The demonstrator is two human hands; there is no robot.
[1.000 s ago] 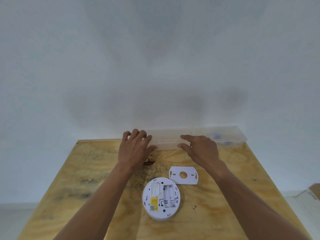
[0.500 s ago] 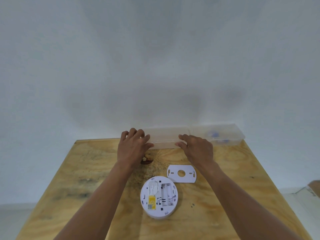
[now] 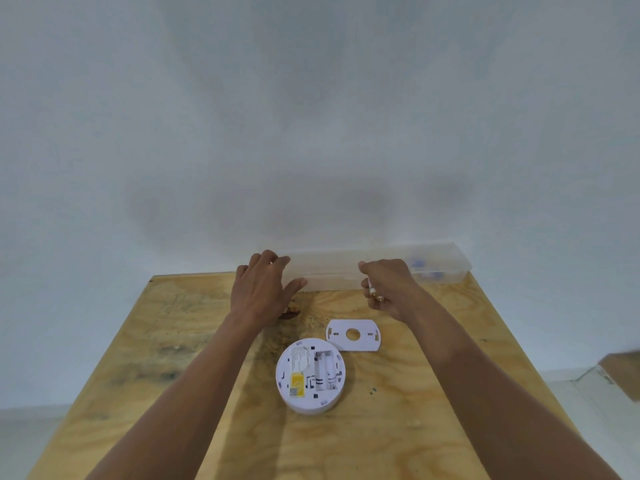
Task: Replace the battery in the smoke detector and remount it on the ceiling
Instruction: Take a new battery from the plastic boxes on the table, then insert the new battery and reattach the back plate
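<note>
Both bare forearms reach from the bottom edge toward twelve o'clock, converging slightly. The left hand (image 3: 263, 289) lies palm down, fingers extended and loosely spread, its thumb pointing toward three o'clock and its fingertips resting on something at the far end. The right hand (image 3: 389, 287) is at three o'clock of the left, well apart from it, with its fingers curled under, pinching something small and gold-tipped.

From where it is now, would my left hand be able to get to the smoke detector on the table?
Probably yes. The left hand rests on the clear plastic box at the table's far edge, holding nothing, and the smoke detector lies open-side up nearer you, with only bare wood between them.
</note>
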